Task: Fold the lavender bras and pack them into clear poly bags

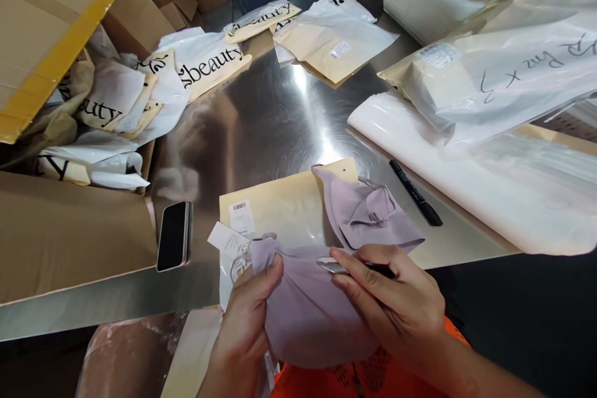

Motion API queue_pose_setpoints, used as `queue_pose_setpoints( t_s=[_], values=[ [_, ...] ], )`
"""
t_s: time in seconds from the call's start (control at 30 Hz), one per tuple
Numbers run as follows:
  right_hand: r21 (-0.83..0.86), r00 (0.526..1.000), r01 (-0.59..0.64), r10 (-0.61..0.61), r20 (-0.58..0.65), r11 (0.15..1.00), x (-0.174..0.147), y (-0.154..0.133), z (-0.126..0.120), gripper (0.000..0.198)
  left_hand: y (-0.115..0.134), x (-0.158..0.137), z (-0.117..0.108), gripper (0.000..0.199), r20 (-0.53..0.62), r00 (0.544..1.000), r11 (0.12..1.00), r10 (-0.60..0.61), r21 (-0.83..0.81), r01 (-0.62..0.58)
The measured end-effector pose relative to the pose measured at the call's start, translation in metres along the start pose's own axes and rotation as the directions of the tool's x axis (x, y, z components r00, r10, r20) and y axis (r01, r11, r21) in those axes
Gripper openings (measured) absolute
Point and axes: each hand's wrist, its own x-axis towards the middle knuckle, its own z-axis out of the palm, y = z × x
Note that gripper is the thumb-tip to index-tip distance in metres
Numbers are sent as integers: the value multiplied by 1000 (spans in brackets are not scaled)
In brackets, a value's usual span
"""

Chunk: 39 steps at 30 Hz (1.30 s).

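Observation:
A smooth lavender garment (317, 317) is spread between my two hands at the table's front edge. My left hand (252, 305) pinches its left side, thumb on top. In my right hand (396, 292) is a small pointed metal cutting tool (333, 266) with a dark handle, its tip lying against the fabric. Another part of the lavender cloth (373, 214), with a folded strap-like piece, lies to the right; whether it joins the held part is unclear. Beneath is a cream plastic bag (280, 202) with a barcode label. A white hang tag (227, 239) sticks out beside my left hand.
A phone (173, 236) lies left on the metal table (261, 130). To the right are a black marker (415, 191), a white plastic roll (420, 149) and filled bags. Printed bags lie at the back. An open cardboard box (74, 230) with bags stands left, a white basket (420, 6) back right.

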Motion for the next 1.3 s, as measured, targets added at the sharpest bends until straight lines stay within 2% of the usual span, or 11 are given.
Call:
queue_pose_setpoints(
  t_s=[0.97, 1.03, 1.17, 1.23, 1.3],
  values=[
    [62, 1000, -14, 13, 10, 998, -2, -2, 0, 33, 2, 1, 3, 43, -41, 999, 1000, -7, 23, 8],
    [99, 999, -45, 43, 21, 994, -1, -3, -1, 30, 1, 1, 4, 42, -59, 998, 999, -7, 33, 9],
    [200, 983, -181, 180, 22, 963, 2, 3, -5, 26, 6, 1, -2, 49, -125, 992, 994, 17, 112, -3],
    [210, 967, -243, 253, -24, 947, 4, 14, -11, 26, 18, 4, -12, 56, -173, 981, 974, 91, 221, -52],
    [159, 945, -301, 316, -83, 940, 7, 31, -18, 25, 38, 11, -26, 60, -176, 968, 916, 176, 388, -96]
  ],
)
